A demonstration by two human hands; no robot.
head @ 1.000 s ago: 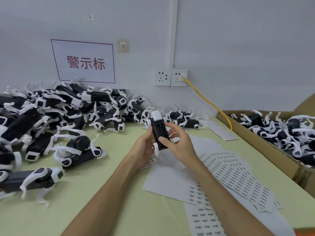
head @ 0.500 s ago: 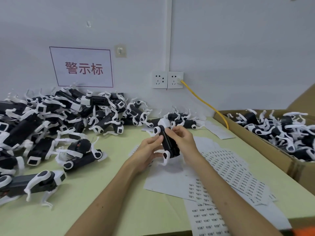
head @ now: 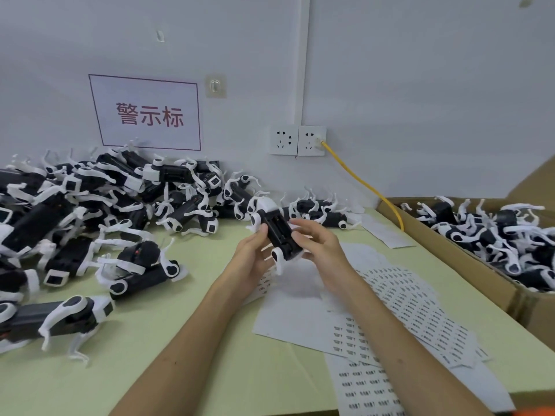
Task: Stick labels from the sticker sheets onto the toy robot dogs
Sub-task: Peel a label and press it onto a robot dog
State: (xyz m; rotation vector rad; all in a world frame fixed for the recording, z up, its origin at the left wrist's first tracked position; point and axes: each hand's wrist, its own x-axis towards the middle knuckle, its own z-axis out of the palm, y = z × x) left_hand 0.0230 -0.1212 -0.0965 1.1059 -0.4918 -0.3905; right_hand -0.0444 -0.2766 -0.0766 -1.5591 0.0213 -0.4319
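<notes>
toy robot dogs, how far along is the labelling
Done: the sticker sheets have blank patches where labels are gone, and a cardboard box holds many dogs, possibly finished; any labels on them are too small to see. In hand: the left hand and right hand both grip one toy robot dog. Left: a large pile of dogs on the table, so likely many to go.
</notes>
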